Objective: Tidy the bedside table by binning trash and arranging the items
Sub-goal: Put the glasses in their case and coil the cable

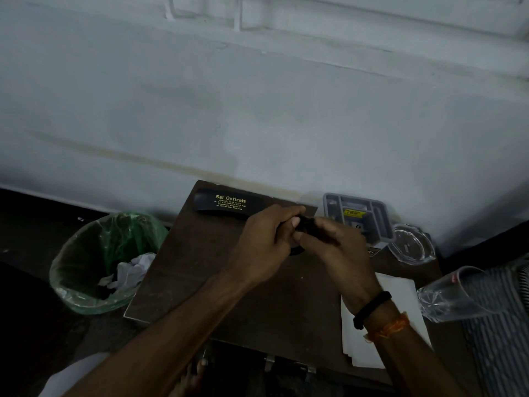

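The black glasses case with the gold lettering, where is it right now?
In the head view, the glasses case lies at the far left corner of the bedside table, against the wall, just beyond the left hand.

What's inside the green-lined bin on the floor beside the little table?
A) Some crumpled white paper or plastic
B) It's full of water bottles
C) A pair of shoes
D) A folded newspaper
A: the bin, which stands left of the table, holds crumpled white scraps near its bottom; no bottles, shoes or newspaper show in it.
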